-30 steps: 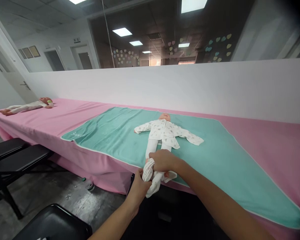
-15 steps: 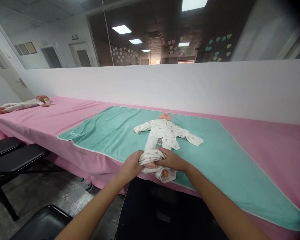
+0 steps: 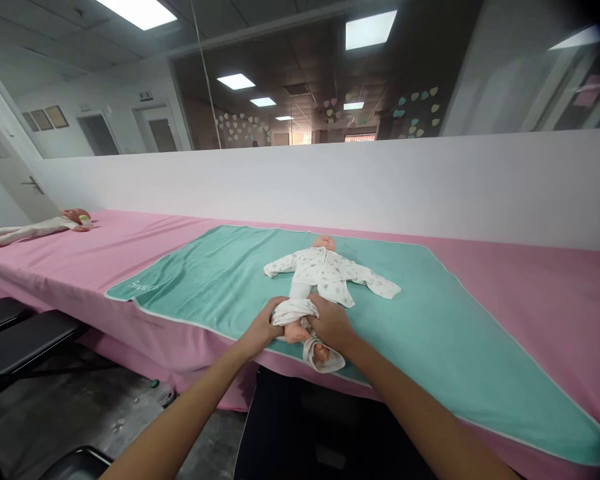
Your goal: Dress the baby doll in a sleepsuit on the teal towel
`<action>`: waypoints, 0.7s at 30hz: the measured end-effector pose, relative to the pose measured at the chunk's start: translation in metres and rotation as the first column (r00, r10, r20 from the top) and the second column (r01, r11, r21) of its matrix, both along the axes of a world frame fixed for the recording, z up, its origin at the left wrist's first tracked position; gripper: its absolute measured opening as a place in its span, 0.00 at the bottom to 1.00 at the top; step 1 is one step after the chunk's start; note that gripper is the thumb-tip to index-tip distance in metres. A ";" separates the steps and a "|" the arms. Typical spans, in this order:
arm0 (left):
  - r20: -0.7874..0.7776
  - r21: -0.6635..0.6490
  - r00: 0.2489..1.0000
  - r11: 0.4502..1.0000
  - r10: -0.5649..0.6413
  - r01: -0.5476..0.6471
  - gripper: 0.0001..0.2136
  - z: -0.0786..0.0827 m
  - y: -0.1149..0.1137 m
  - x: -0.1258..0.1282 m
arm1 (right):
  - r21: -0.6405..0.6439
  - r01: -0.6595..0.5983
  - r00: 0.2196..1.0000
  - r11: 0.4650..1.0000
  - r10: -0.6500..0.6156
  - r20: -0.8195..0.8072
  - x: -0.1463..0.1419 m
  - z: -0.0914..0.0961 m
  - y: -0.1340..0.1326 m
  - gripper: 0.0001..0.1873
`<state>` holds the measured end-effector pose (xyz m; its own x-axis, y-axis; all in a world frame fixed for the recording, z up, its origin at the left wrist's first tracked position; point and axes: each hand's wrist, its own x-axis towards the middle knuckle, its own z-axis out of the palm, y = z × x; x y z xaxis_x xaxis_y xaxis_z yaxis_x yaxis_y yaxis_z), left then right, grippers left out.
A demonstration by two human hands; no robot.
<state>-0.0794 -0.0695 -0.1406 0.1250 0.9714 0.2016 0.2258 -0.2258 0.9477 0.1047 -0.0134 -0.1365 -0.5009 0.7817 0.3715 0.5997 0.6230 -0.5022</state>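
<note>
A baby doll (image 3: 325, 270) in a white printed jacket lies on its back on a teal towel (image 3: 430, 320), head toward the wall. White trousers (image 3: 296, 311) are bunched up around its legs, and one bare foot pokes out of a trouser leg near the table's front edge. My left hand (image 3: 264, 325) grips the bunched trousers on the left side. On the right side my right hand (image 3: 333, 323) grips the same bunched cloth.
The towel lies on a long table under a pink cloth (image 3: 530, 273) along a white wall. A second dressed doll (image 3: 35, 228) lies at the far left end. Black seats (image 3: 15, 340) stand at the lower left, and a dark chair (image 3: 305, 433) is right below me.
My left hand rose from below the table edge to the trousers. Both hands pushed the bunched trousers up the doll's legs, and a bare foot now shows.
</note>
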 end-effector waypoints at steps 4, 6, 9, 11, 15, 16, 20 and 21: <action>0.201 -0.199 0.965 0.957 -0.170 0.211 0.22 0.013 -0.003 -0.013 | -0.064 0.098 0.993 0.993 -0.094 0.068 -0.002 -0.001 -0.002 0.11; 0.134 -0.202 0.986 0.972 -0.097 0.123 0.17 0.016 0.004 -0.016 | -0.171 -0.048 0.998 0.984 0.053 0.023 0.005 0.005 0.001 0.14; -0.081 -0.068 0.997 0.998 0.013 -0.018 0.16 0.017 0.021 -0.015 | -0.316 -0.322 0.943 0.893 0.273 -0.189 0.024 0.011 0.013 0.15; -0.160 0.016 0.986 0.999 0.043 -0.041 0.16 0.016 0.037 -0.013 | -0.359 -0.356 0.916 0.863 0.245 -0.319 0.037 0.008 0.022 0.19; -0.304 0.209 0.945 0.976 0.116 -0.053 0.13 0.013 0.078 -0.005 | -0.224 -0.001 0.947 0.975 -0.071 -0.315 0.051 -0.013 0.039 0.17; -0.378 0.263 0.916 0.964 0.135 -0.034 0.14 0.012 0.091 -0.001 | -0.136 0.087 0.948 0.987 -0.124 -0.294 0.051 -0.017 0.041 0.14; -0.664 0.354 0.708 0.935 0.240 0.015 0.28 0.013 0.134 0.025 | 0.214 0.124 0.984 0.969 -0.092 -0.150 0.037 -0.017 0.055 0.17; -0.694 0.368 0.669 0.930 0.264 0.016 0.26 0.014 0.141 0.032 | 0.261 0.106 0.992 0.959 -0.083 -0.098 0.031 -0.015 0.059 0.18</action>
